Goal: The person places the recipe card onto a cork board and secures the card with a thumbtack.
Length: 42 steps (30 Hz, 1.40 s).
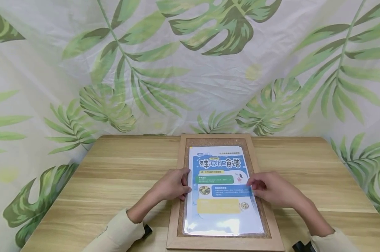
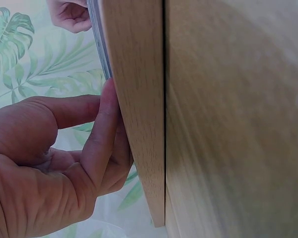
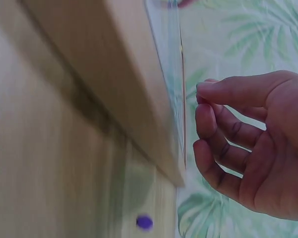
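Observation:
A laminated poster with blue, green and yellow panels lies on a cork board in a wooden frame. My left hand pinches the poster's left edge near mid-height; in the left wrist view its fingertips meet beside the wooden frame. My right hand is at the poster's right edge, fingers curled and thumb near the index fingertip. In the right wrist view this hand appears slightly apart from the clear sheet edge. Whether something small sits between its fingertips is unclear.
The framed board lies on a wood-grain table, reaching to its back edge. A leaf-print cloth hangs behind. On the table in the right wrist view is a small purple thing. Dark straps show at both sleeves.

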Motion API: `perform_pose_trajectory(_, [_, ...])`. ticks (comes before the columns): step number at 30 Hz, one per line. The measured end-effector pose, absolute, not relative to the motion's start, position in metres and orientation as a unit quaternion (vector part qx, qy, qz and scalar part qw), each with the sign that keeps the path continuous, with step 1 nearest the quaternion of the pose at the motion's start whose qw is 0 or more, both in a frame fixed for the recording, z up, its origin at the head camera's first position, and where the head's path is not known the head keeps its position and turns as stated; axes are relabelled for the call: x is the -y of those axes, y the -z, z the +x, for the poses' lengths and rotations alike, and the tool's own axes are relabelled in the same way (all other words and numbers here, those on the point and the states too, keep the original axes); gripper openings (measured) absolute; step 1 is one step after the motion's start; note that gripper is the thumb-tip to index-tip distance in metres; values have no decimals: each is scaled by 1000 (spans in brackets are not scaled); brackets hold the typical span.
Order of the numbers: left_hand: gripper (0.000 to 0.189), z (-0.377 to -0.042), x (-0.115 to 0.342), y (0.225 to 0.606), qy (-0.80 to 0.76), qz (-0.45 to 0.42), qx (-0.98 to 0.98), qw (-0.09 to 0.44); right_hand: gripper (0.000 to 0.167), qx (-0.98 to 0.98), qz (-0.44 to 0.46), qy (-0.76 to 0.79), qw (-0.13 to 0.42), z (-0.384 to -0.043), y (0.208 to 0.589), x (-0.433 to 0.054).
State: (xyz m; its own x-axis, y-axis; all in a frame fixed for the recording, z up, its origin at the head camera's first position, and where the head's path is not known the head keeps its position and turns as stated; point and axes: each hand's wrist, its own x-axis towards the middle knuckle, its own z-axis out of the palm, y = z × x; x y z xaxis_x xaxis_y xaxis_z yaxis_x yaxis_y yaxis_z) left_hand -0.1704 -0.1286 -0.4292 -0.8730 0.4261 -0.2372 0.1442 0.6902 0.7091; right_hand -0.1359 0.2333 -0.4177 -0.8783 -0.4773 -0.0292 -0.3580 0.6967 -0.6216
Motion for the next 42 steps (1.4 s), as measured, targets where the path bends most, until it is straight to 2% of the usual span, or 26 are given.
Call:
perform_pose_trajectory(12, [70,-172,128,429,-362,153,-898,198,16,-893,-270,341,118,-122,418,-189])
perform_pose_trajectory(21, [70,-171,129,430,-361,150,-900,193,22,-875,-324,344,109,-118,427,-160])
perform_pose_trajectory(42, [70,-171,128,431,-362,156,-900,186,21,-858,-357,340,147,-102,432,-113])
